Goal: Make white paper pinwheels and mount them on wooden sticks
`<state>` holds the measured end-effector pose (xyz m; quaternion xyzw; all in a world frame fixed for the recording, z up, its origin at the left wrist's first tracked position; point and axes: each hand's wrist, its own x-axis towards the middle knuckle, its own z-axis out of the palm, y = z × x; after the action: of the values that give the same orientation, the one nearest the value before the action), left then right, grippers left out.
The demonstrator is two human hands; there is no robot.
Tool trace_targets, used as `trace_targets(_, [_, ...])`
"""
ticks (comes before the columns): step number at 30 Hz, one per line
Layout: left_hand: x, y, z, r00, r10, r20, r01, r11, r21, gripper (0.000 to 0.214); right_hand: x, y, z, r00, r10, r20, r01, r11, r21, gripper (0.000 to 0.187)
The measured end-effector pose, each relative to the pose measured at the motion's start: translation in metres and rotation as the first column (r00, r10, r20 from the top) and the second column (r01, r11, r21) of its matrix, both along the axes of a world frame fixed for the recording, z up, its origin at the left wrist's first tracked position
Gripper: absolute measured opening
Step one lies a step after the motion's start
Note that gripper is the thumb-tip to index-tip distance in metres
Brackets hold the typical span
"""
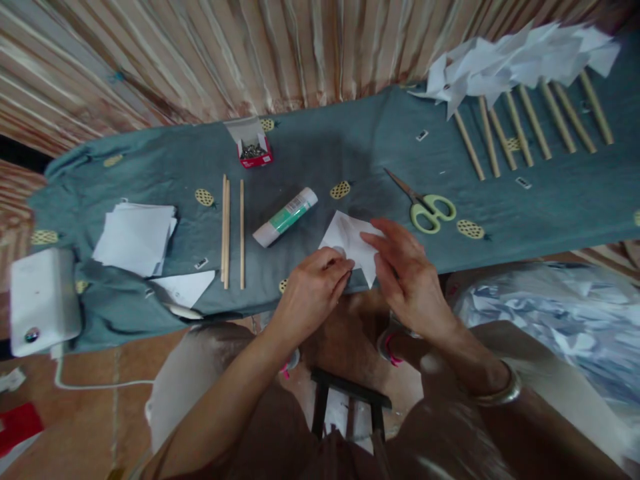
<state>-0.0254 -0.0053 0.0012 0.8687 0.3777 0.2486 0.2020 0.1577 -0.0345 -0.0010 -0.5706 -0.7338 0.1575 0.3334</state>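
Observation:
Both my hands work a piece of white paper (350, 241) lying on the near edge of a board covered in teal cloth (325, 147). My left hand (313, 290) pinches the paper's near left edge with curled fingers. My right hand (405, 270) presses down on the paper's right side, fingers bent over it. A glue stick (285, 217) lies just left of the paper. Green-handled scissors (425, 207) lie to the right.
A stack of white paper squares (135, 240) and a folded triangle (187, 288) lie at the left, beside three wooden sticks (233, 230). A small red box of pins (254, 150) sits further back. Finished paper pinwheels on sticks (520, 80) lie far right. A white device (43, 300) sits at the left end.

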Motion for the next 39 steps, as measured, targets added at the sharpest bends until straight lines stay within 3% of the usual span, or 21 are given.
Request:
trace_targets(4, [-0.006,0.007,0.002,1.000,-0.002,-0.030,0.004,0.997,0.082,0.016,0.007,0.005,0.001,0.996,-0.081,0.041,0.082,0.997,-0.016,0.041])
trace_targets(10, [-0.023,0.022,0.005,0.999,0.043,-0.031,-0.037,0.985,0.166,0.014,0.002,-0.005,0.006,0.998,-0.014,0.058,0.015,1.000,-0.008,0.033])
trace_targets(16, [-0.023,0.010,0.009,0.999,0.037,0.001,-0.036,0.985,0.167,0.015,0.001,-0.008,0.007,0.996,-0.008,0.092,0.010,1.000,-0.019,0.030])
trace_targets(23, [-0.007,-0.002,0.010,0.985,-0.009,-0.174,0.044,0.979,0.201,0.017,-0.003,-0.010,0.008,0.995,0.018,0.103,-0.019,1.000,0.008,0.028])
trace_targets(29, [-0.005,-0.005,0.007,0.976,-0.021,-0.217,0.072,0.971,0.227,0.015,-0.003,-0.011,0.009,0.993,0.058,0.104,-0.059,0.998,-0.001,0.030])
trace_targets(35, [-0.008,-0.010,0.011,0.982,-0.009,-0.189,0.053,0.973,0.224,0.015,0.005,-0.010,0.011,0.997,0.058,-0.051,-0.062,0.993,-0.098,0.033])
trace_targets(39, [-0.013,-0.014,0.011,0.983,-0.046,-0.176,0.080,0.978,0.193,0.014,0.009,-0.008,0.011,0.973,0.038,-0.227,-0.083,0.978,-0.193,0.018])
